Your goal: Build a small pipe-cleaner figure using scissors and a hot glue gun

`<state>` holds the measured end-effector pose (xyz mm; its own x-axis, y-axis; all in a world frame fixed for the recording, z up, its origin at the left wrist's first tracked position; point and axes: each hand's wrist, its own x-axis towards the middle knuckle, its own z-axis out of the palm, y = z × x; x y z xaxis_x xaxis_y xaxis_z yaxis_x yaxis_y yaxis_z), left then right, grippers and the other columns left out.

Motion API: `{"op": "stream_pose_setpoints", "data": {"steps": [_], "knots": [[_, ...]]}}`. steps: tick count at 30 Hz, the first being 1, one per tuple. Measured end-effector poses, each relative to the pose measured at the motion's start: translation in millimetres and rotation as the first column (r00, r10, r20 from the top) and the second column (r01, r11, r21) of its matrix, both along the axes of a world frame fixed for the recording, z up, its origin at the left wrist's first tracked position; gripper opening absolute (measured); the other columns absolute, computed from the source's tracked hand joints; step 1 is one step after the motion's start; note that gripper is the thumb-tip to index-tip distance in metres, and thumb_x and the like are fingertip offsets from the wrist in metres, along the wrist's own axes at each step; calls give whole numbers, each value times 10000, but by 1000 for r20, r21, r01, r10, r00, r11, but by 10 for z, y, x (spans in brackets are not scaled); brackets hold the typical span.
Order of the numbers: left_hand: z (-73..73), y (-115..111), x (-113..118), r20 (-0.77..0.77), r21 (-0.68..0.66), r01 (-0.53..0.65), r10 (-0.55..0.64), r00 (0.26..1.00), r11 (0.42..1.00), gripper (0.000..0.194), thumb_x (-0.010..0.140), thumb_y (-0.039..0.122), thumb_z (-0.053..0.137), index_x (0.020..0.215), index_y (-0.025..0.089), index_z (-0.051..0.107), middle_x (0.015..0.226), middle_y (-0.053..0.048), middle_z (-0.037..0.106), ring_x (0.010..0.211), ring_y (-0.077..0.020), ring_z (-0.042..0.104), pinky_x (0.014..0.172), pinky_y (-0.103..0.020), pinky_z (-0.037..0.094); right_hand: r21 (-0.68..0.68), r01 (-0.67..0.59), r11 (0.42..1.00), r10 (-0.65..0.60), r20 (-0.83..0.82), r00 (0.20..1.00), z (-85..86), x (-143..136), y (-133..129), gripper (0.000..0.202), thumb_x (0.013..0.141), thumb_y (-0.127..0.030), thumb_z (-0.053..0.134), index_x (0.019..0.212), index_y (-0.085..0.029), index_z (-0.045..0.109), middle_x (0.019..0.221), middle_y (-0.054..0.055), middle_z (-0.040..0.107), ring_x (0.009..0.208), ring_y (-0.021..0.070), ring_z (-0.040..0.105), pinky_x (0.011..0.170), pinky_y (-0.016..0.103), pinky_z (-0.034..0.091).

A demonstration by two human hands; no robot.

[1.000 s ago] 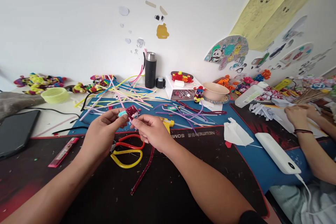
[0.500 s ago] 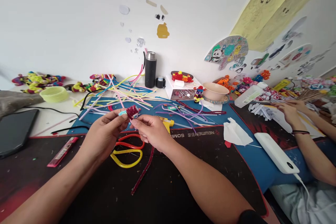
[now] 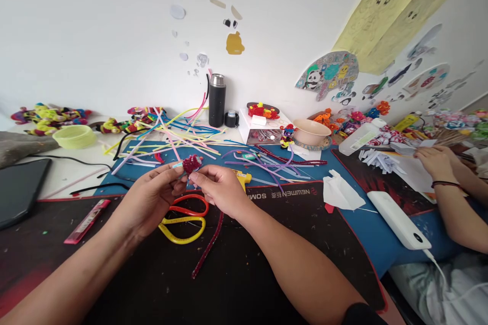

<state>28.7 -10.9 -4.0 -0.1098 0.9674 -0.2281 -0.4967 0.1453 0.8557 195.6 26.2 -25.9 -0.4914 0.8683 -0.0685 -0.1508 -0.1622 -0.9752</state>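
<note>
Held up above the dark mat is a small wound piece of dark red pipe cleaner with a light blue part at its left side. My left hand pinches this piece at the blue side between thumb and fingers. Just right of it, my right hand is closed on a dark red pipe cleaner, whose long tail hangs below the hand over the mat. Beneath the hands lie scissors with a yellow and a red handle loop. A yellow glue gun is partly hidden behind my right hand.
Loose coloured pipe cleaners spread behind the hands near a black flask. To the left are a red packet and a dark tablet. A white power bank lies right, beside another person's arms.
The wound piece has turned slightly between my fingers, and my right hand has stayed close beside it. The other person's hands have shifted right over the paper. The view has moved a little.
</note>
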Motion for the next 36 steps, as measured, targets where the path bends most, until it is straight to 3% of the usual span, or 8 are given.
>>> {"op": "stream_pose_setpoints", "data": {"steps": [8,19,25,31,36], "knots": [[9,-26,-18,35,-57,55,-53,998,997,340,620,350,1019,758,129,800,650,-2,655,585,-92,488,567,-205,527,88,18,996,-22,40,999,4,41,13,450,813,-594,894,937,-198,719,778,-15,651,526,79,439,457,237,312],[136,-37,-38,163,-250,159,-121,979,955,159,675,192,860,655,125,717,635,-36,623,525,-92,441,500,-224,519,196,30,980,-53,116,992,30,69,-8,465,890,-529,847,1238,-242,735,666,-60,515,542,112,435,481,248,325],[165,-36,-44,209,-290,220,-163,964,931,93,689,155,818,687,126,729,633,-38,616,510,-92,446,471,-217,487,206,-56,977,40,81,996,81,79,-16,426,917,-547,800,1192,-225,756,834,5,711,537,92,436,484,241,329],[88,-20,-39,37,-213,201,-198,979,956,160,695,262,868,646,159,757,663,-78,689,510,-121,481,481,-251,474,192,-62,979,50,67,997,58,84,9,421,932,-545,775,1175,-203,753,812,6,706,501,74,408,461,233,273],[-48,-32,-32,-252,-77,200,-213,944,977,415,688,577,930,661,190,783,657,-100,719,555,-184,541,509,-293,447,132,17,991,-24,51,998,64,82,42,402,878,-491,825,1132,-187,757,651,-63,548,472,71,376,455,241,265]]}}
